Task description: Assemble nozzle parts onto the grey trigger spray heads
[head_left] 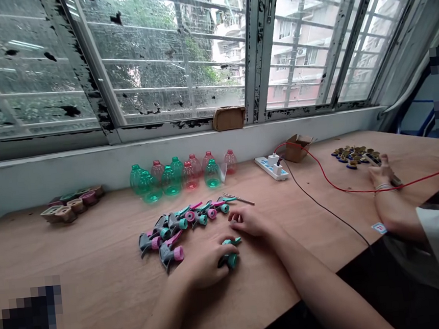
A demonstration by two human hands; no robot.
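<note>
On a wooden table [97, 257] below a barred window [171, 56] with peeling paint, a cluster of clear green and red bottles [171, 183] stands upright near the wall. A loose pile of spray heads [182, 224], grey with pink or teal parts, lies in front of this cluster, on the side nearer the person whose hands are shown.

The left hand [208, 261], further in front of the bottles, is partly closed, its fingers curled over one separate spray head [232, 260] with a teal lever and collar. The right hand [249, 220], in front of the bottles' right end, is half open with bent fingers beside the pile; whether it has hold of anything cannot be told. A thin metal rod [241, 199] lies just beyond it, also in front of the bottles.

Left of the bottles sit small containers [65, 214] in brown, pink and green. Right of the bottles are a white power strip [271, 169] with two plugs, then an open cardboard box [297, 148]. Red and dark cables trail off to the right.

Far right of the bottles, a co-worker's hand [382, 173] holds a dark object, too unclear to name, near a heap of round gold-and-blue pieces [351, 157].
</note>
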